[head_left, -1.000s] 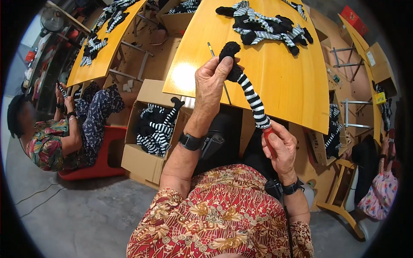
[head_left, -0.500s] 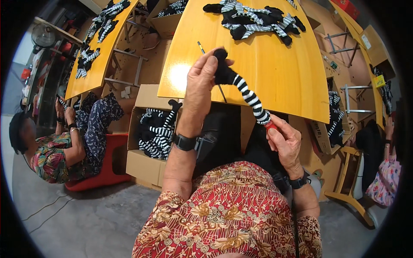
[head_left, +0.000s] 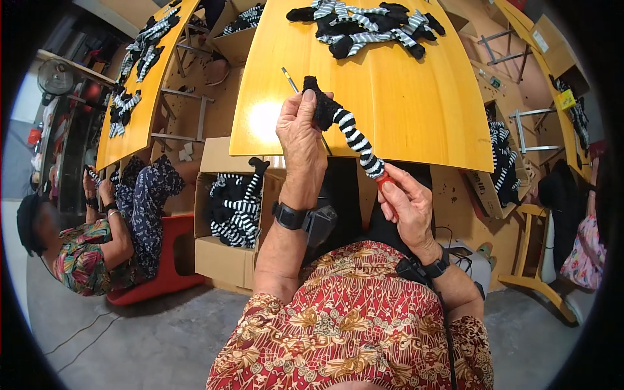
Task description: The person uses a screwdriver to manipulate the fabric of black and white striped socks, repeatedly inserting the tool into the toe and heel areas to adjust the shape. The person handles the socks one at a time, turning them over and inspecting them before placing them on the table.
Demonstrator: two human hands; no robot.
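Note:
Between my hands, above the near edge of the yellow table (head_left: 416,123), hangs a knitted tube with black-and-white stripes (head_left: 354,138) and a black, foot-shaped end (head_left: 324,109). My left hand (head_left: 301,133) pinches the black end between thumb and fingers. Lower and to the right, my right hand (head_left: 408,203) is closed round a red handle (head_left: 385,179) that meets the tube's striped end. Whatever extends from the handle into the tube is hidden. A thin rod with a yellow band (head_left: 288,78) lies on the table, partly behind my left hand.
Several striped knitted pieces (head_left: 370,29) lie at the table's far side. Cardboard boxes of similar pieces stand at the left (head_left: 224,260) and right (head_left: 487,195). A person (head_left: 97,234) sits at the left, handling a striped piece; another person's arm shows at the far right.
Both hands, still holding the striped tube, have shifted slightly left in view, the right hand more so. The head view has also shifted a little. Both grips stay closed.

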